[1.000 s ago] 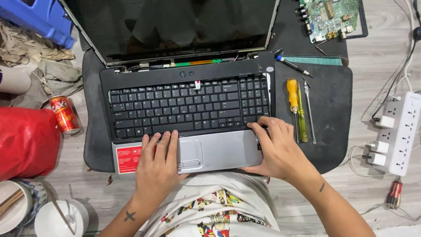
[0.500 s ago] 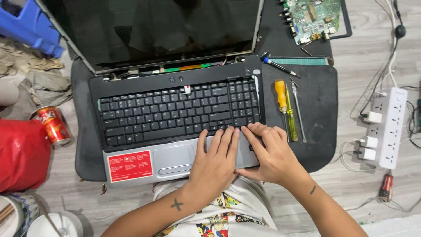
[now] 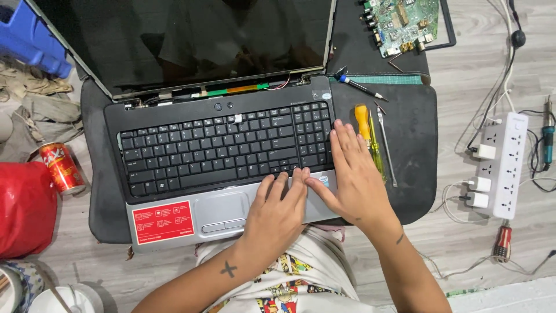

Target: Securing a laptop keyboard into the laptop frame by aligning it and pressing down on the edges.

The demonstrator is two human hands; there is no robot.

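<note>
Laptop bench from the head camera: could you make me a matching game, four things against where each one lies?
Things:
1. drink can
2. circuit board
3. power strip
4. yellow screwdriver

Places:
A. on the floor, far right
B. top right, on the black mat
C. left of the laptop, by the red bag
D. just right of the keyboard, beside the right hand

Pairs: 1-C, 2-B, 3-A, 4-D

I counted one open black-and-silver laptop (image 3: 220, 156), one yellow-handled screwdriver (image 3: 367, 130), one red drink can (image 3: 62, 168), one green circuit board (image 3: 402, 20), one white power strip (image 3: 503, 165).
</note>
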